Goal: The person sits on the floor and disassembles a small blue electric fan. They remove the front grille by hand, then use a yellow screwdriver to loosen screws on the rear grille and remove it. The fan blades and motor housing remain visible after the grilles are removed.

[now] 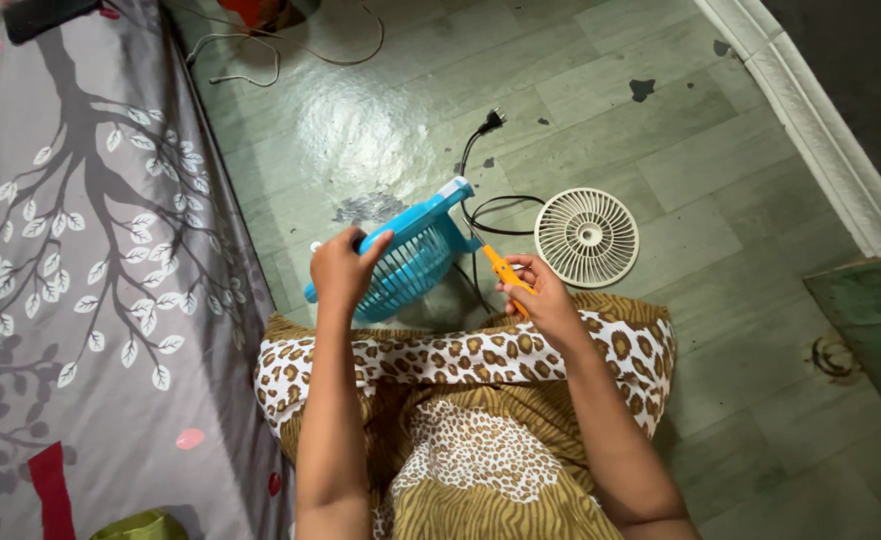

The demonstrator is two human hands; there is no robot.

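My left hand [344, 268] grips the edge of a small blue fan body [411, 255], tilted up on its side above my knees. In my right hand [544, 296] is an orange-handled screwdriver [506, 272], its tip pointing toward the fan's back. A black power cord [481, 170] runs from the fan across the floor to a plug. The fan's white round front grille [588, 237] lies flat on the floor just right of my right hand.
A grey bedsheet with a tree print [81, 250] hangs along the left. The floor is green tile [661, 130]. A white raised ledge [821, 120] borders the right. A thin white cable [261, 50] lies at the top. My leopard-print clothing [471, 400] covers my lap.
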